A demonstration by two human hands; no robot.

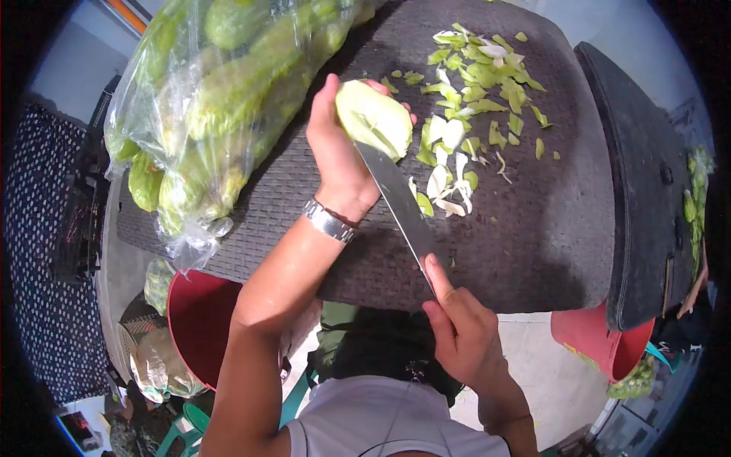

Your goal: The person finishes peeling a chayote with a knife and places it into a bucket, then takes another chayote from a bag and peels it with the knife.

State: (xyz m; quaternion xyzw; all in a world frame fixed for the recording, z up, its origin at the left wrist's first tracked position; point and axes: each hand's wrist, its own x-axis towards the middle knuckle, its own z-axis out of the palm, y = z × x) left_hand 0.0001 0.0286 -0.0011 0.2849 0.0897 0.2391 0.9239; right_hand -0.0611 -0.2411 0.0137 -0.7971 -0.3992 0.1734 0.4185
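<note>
- Head view: the single camera, worn on your head, looks forward and steeply down from above your shirt (381,415) onto the tabletop (525,259).
- Orientation: your body enters at the bottom edge, and the tabletop's far part lies toward the top. Your left hand (343,152) appears just left of centre; your right hand (463,331) appears lower and to the right.
- Range: near. Both hands and most of the tabletop fit within the field, with the floor (525,350) lower and farther from the lens.
- Lens: wide-angle; outlines bow toward the sides, and the corners darken.
</note>
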